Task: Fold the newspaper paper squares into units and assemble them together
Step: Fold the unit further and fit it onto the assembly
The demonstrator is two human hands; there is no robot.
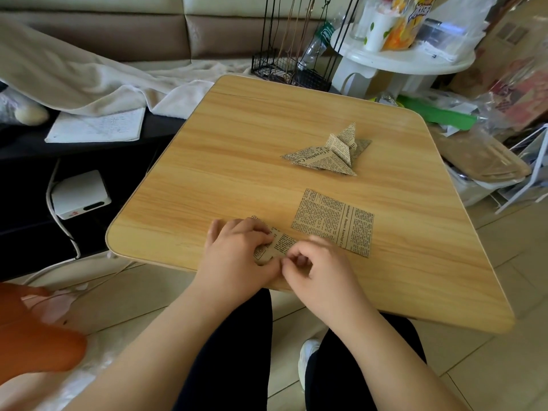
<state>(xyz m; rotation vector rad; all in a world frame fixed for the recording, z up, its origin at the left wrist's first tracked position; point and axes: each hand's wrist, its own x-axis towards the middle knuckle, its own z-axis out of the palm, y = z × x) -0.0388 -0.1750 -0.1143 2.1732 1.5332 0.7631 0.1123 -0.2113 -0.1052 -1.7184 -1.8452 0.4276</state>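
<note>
Newsprint square (277, 246) pinned near counter (237, 161) edge: left hand (237, 256) pinching and pressing fold, right hand (317, 268) pinching corner for creasing. Spare sheet (333, 222) right; folded units (329, 154) parked far.

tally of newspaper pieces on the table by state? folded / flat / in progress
Folded pieces, piled: at least 2, exact count unclear
Flat unfolded square: 1
Piece being folded, under left hand and right hand: 1
Total: at least 4

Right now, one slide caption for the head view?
Both hands fold a newspaper square beside a flat square; folded units wait behind.
</note>
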